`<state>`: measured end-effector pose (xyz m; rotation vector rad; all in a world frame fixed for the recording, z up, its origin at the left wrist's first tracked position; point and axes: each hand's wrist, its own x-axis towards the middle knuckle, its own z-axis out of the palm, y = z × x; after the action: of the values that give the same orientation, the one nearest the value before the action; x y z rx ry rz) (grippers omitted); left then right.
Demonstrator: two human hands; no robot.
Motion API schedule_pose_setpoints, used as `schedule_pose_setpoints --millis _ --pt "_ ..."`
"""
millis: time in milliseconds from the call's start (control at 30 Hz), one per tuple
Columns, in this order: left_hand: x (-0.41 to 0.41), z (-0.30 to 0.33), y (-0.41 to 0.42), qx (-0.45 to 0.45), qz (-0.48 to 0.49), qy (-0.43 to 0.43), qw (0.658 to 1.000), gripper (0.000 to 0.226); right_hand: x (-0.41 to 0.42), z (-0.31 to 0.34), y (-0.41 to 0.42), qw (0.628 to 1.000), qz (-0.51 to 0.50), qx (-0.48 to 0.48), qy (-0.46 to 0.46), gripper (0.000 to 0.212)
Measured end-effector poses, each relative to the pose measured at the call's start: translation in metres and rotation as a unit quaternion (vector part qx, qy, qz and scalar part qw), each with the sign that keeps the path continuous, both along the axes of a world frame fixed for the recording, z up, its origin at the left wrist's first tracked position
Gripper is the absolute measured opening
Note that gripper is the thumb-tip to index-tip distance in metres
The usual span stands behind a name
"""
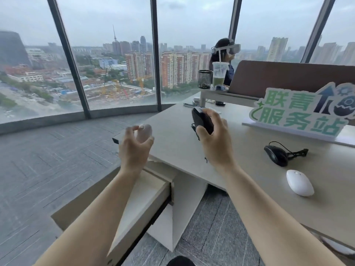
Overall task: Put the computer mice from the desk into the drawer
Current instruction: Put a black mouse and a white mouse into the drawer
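My left hand (132, 148) grips a pale pinkish-white mouse (144, 132), held off the desk's left edge above the open drawer (146, 196). My right hand (215, 143) is closed on a black mouse (201, 120) lifted over the beige desk (176, 143). A black wired mouse (276, 155) with its bundled cable lies on the desk at the right. A white mouse (299, 182) rests nearer to me, just below it. The drawer is pulled out under the desk's corner, its inside mostly hidden by my left forearm.
A green and white sign (299, 112) stands on the desk behind the mice. Farther back are a mesh pen cup (205, 79), a plastic cup with a green drink (219, 75) and a seated person wearing a headset (224, 52). Grey carpet lies left of the desk.
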<state>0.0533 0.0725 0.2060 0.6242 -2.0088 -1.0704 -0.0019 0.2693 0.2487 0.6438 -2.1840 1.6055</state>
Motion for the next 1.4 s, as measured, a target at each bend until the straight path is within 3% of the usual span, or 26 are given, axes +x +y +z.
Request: schedule_pose_setpoints --millis 133,267,400,633,833,1033,1100,1267,1400 --pt "0.055 -0.027 -0.056 0.023 0.059 -0.047 0.997 0.05 0.027 -0.01 -0.054 0.996 0.074 -0.025 -0.033 0.043" --pt "0.086 -0.075 -0.1 0.065 0.098 -0.114 0.987 0.049 0.043 -0.047 -0.099 0.979 0.142 -0.048 -0.141 0.038" --pt "0.093 -0.129 -0.13 0.105 0.116 -0.198 0.968 0.051 0.044 -0.108 -0.139 0.961 0.159 0.014 -0.226 0.041" --pt "0.067 -0.207 -0.142 0.112 0.13 -0.324 0.93 0.053 0.026 -0.208 -0.187 0.923 0.14 0.258 -0.247 0.04" --pt "0.042 -0.249 -0.139 0.081 0.137 -0.411 0.898 0.051 0.015 -0.257 -0.222 0.825 0.148 0.496 -0.228 0.038" --pt "0.036 -0.265 -0.143 0.065 0.114 -0.445 0.886 0.052 0.013 -0.279 -0.239 0.747 0.167 0.604 -0.22 0.05" --pt "0.039 -0.263 -0.145 0.084 0.115 -0.432 0.89 0.044 0.013 -0.271 -0.235 0.754 0.174 0.599 -0.205 0.044" --pt "0.041 -0.223 -0.142 0.097 0.116 -0.306 0.94 0.029 0.006 -0.212 -0.197 0.873 0.163 0.433 -0.156 0.031" --pt "0.012 -0.156 -0.099 0.057 0.046 -0.167 0.983 0.023 -0.003 -0.148 -0.124 0.941 0.114 0.307 -0.081 0.026"
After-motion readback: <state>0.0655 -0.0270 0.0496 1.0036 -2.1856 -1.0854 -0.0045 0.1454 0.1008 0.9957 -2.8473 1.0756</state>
